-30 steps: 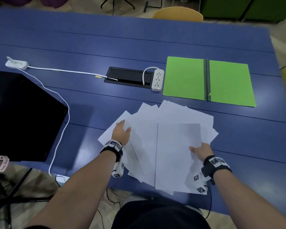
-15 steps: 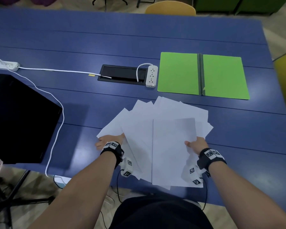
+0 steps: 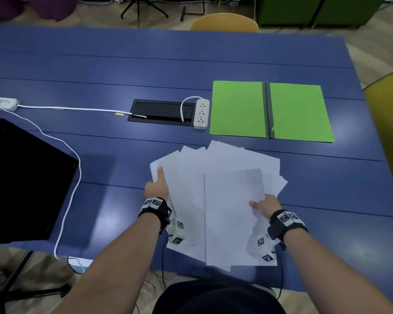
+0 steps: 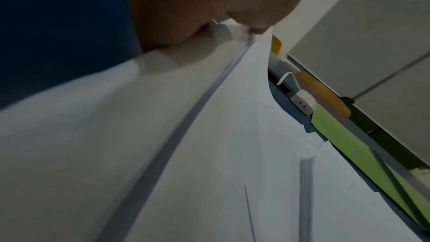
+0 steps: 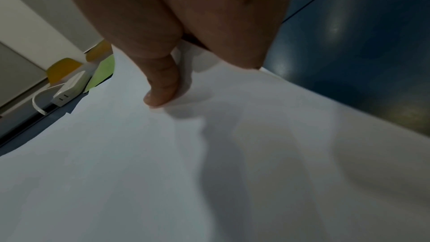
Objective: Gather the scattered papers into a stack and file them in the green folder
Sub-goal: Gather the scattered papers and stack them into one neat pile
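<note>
Several white papers [image 3: 222,182] lie fanned in a loose overlapping pile on the blue table [image 3: 145,64], near its front edge. My left hand [image 3: 157,186] pinches the left edge of the outermost sheets, thumb on top, lifting that edge a little. My right hand [image 3: 262,203] grips the right edge of the top sheets, thumb [image 5: 163,87] pressed on the paper [image 5: 163,163], fingers hidden beneath. The green folder [image 3: 270,111] lies open and flat beyond the pile at the right; it shows as a green strip [image 4: 363,155] in the left wrist view past the papers [image 4: 209,154].
A white power strip [image 3: 201,113] sits beside a black cable hatch [image 3: 160,112] just left of the folder. A second strip [image 3: 2,104] with a white cord lies far left. A black box [image 3: 21,177] takes the left front. Yellow chairs [image 3: 225,22] stand behind and right.
My left hand slid from on top of the leftmost sheets to their left edge and now pinches it, raising it. The right hand kept its hold on the right edge.
</note>
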The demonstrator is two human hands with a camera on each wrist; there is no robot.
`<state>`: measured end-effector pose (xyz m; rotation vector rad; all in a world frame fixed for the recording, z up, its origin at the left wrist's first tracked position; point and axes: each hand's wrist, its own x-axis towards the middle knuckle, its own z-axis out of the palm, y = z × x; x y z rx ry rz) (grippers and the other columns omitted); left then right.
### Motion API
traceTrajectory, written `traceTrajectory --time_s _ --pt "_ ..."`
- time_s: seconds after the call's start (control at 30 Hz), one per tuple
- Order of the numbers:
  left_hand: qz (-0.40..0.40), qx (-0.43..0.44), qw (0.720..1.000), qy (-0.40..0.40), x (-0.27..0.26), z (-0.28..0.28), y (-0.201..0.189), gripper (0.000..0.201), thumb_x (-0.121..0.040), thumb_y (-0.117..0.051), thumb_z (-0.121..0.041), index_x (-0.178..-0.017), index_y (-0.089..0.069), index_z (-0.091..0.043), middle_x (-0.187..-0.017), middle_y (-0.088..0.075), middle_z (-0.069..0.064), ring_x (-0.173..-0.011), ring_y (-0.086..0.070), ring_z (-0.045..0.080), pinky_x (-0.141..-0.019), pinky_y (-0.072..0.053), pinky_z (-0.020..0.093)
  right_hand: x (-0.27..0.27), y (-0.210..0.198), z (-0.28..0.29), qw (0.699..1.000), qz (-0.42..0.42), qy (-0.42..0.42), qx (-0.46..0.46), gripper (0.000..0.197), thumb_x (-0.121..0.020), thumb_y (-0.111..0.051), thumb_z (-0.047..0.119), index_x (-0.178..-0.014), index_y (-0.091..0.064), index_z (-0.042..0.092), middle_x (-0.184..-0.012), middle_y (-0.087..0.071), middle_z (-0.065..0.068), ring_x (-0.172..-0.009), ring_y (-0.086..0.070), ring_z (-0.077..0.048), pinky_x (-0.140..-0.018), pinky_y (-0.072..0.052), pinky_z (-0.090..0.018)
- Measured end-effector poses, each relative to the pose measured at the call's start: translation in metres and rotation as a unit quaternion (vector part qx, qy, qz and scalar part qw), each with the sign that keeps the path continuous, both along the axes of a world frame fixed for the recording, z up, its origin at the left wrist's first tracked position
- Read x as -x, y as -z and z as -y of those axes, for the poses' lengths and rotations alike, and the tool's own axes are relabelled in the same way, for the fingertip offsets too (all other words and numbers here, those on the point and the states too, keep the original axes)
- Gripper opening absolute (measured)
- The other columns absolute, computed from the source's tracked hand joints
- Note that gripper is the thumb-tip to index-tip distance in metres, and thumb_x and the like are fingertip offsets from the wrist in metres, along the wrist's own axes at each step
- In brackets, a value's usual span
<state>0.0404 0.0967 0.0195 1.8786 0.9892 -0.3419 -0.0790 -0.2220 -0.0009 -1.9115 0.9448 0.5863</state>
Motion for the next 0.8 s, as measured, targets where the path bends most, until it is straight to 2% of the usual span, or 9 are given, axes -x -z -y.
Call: traceTrajectory --time_s 0.03,0.1,0.17,0.27,0.4,0.53,0.63,0.73,0.8 --pt "0.010 0.012 1.000 0.019 -0.002 0.000 0.001 0.075 -0.082 -0.054 -0.081 -0.103 -0.062 -0.009 -0.096 -0.061 0.004 -0.094 -0.058 0.031 -0.077 -0.042 0.036 -0.002 0.000 0.000 1.000 0.004 -0.001 0.001 0.016 -0.090 -0.068 0.016 -0.099 -0.061 0.005 -0.096 -0.065 -0.011 -0.087 -0.060 -0.029 -0.075 -0.046 -0.031" --pt "0.011 0.019 0.998 0.061 -0.007 0.002 0.003 0.084 -0.066 -0.060 -0.090 -0.103 -0.066 -0.015 -0.095 -0.065 -0.001 -0.093 -0.062 0.026 -0.083 -0.050 0.039 -0.006 -0.002 0.000 1.000 0.011 -0.002 0.002 0.013 -0.090 -0.068 0.016 -0.098 -0.060 0.008 -0.096 -0.065 -0.010 -0.087 -0.059 -0.028 -0.075 -0.045 -0.030" --pt "0.011 0.013 0.994 0.109 -0.011 0.004 0.009 0.077 -0.060 -0.072 -0.084 -0.099 -0.066 -0.019 -0.099 -0.068 -0.003 -0.093 -0.066 0.022 -0.084 -0.054 0.038 -0.010 -0.003 0.000 1.000 0.020 0.003 -0.004 0.012 -0.090 -0.067 0.014 -0.099 -0.060 0.011 -0.097 -0.065 -0.009 -0.087 -0.060 -0.028 -0.075 -0.045 -0.030" --pt "0.011 -0.026 0.982 0.188 -0.016 0.010 0.010 0.066 -0.064 -0.083 -0.067 -0.103 -0.066 -0.016 -0.105 -0.069 0.000 -0.095 -0.067 0.023 -0.079 -0.053 0.034 -0.015 -0.002 0.000 1.000 0.025 0.008 -0.010 0.013 -0.091 -0.067 0.012 -0.102 -0.061 0.011 -0.097 -0.065 -0.008 -0.088 -0.060 -0.028 -0.077 -0.045 -0.030" --pt "-0.015 -0.069 0.960 0.270 -0.029 0.020 0.016 0.054 -0.074 -0.081 -0.056 -0.107 -0.069 -0.014 -0.103 -0.071 0.001 -0.103 -0.065 0.027 -0.080 -0.052 0.033 -0.016 0.003 0.003 1.000 0.016 0.007 -0.013 0.016 -0.090 -0.068 0.014 -0.105 -0.064 0.010 -0.098 -0.067 -0.008 -0.088 -0.061 -0.028 -0.078 -0.045 -0.030" --pt "-0.008 -0.180 0.922 0.342 -0.034 0.030 0.027 0.057 -0.076 -0.074 -0.060 -0.103 -0.067 -0.011 -0.123 -0.055 0.011 -0.122 -0.045 0.030 -0.097 -0.043 0.037 -0.016 0.006 0.006 1.000 0.016 0.010 -0.024 0.015 -0.089 -0.069 0.015 -0.103 -0.064 0.012 -0.097 -0.068 -0.007 -0.088 -0.062 -0.027 -0.078 -0.046 -0.030" --pt "0.010 -0.169 0.919 0.356 -0.037 0.040 0.030 0.062 -0.078 -0.077 -0.053 -0.111 -0.058 -0.005 -0.130 -0.043 0.013 -0.121 -0.047 0.032 -0.101 -0.045 0.041 -0.017 0.006 0.007 0.999 0.018 0.008 -0.028 0.016 -0.088 -0.070 0.015 -0.104 -0.065 0.012 -0.098 -0.068 -0.007 -0.089 -0.063 -0.027 -0.080 -0.047 -0.031" --pt "-0.006 -0.150 0.927 0.344 -0.042 0.045 0.027 0.067 -0.082 -0.075 -0.050 -0.125 -0.051 -0.004 -0.135 -0.042 0.014 -0.106 -0.052 0.030 -0.088 -0.046 0.037 -0.018 0.007 0.008 1.000 0.010 0.007 -0.028 0.016 -0.088 -0.070 0.016 -0.103 -0.064 0.014 -0.098 -0.068 -0.006 -0.091 -0.063 -0.027 -0.080 -0.047 -0.031" --pt "-0.008 -0.154 0.925 0.347 -0.046 0.049 0.025 0.068 -0.085 -0.072 -0.050 -0.130 -0.049 -0.005 -0.135 -0.047 0.015 -0.113 -0.053 0.032 -0.088 -0.045 0.039 -0.018 0.009 0.010 1.000 0.004 0.005 -0.028 0.020 -0.088 -0.071 0.018 -0.106 -0.064 0.011 -0.099 -0.068 -0.006 -0.092 -0.064 -0.028 -0.080 -0.046 -0.031"
